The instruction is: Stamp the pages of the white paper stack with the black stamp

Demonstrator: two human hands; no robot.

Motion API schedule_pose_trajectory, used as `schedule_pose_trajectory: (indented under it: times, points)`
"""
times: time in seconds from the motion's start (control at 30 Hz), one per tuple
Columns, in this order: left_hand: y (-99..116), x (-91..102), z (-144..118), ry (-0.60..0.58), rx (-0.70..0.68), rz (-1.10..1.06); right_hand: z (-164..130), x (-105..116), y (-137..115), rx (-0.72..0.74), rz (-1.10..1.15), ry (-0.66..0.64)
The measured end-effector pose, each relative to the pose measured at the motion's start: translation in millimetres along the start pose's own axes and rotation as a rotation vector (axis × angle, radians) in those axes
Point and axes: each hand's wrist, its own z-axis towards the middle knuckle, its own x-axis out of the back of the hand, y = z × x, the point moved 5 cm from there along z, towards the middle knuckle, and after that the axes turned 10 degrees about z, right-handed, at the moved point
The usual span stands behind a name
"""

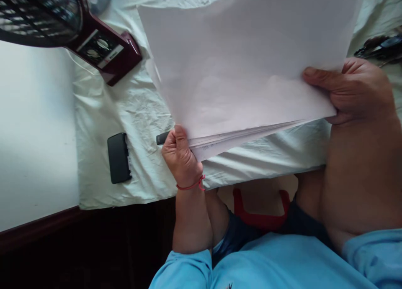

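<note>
A stack of white paper sheets [245, 67] is held up over the cloth-covered table, its top sheet blank. My left hand [182, 155] grips the stack's near left corner, thumb on top, with a red thread around the wrist. At the right edge, my right hand [358, 90] pinches the sheets, its thumb lying flat on the top one. Along the near edge the sheets fan apart slightly, and a lower one shows some print. Just behind my left hand a small dark object [162, 138] pokes out, mostly hidden.
A pale green cloth [150, 172] covers the table. On it lie a black phone-like object [118, 158] and, at the far left, a maroon table fan [116, 54]. Dark items [381, 48] sit at the far right. A red stool [260, 218] shows below the table edge.
</note>
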Motion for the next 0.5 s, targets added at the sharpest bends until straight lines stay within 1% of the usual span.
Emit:
schedule_pose_trajectory:
  times: [0.1,0.3,0.4,0.5]
  points:
    - [0.8,0.4,0.7,0.028,-0.009,-0.109,0.6,0.9,0.1,0.004,0.023,0.019]
    - [0.9,2.4,1.5,0.081,-0.025,-0.063,-1.4,-2.5,-1.9,-0.003,0.027,0.01]
    - [0.6,0.9,0.3,0.055,-0.017,-0.073,-2.9,-4.1,-3.5,-0.017,0.019,0.004]
    - [2.0,-3.8,-1.5,-0.017,0.022,-0.158,-1.3,-2.1,-3.5,-0.013,0.013,0.027]
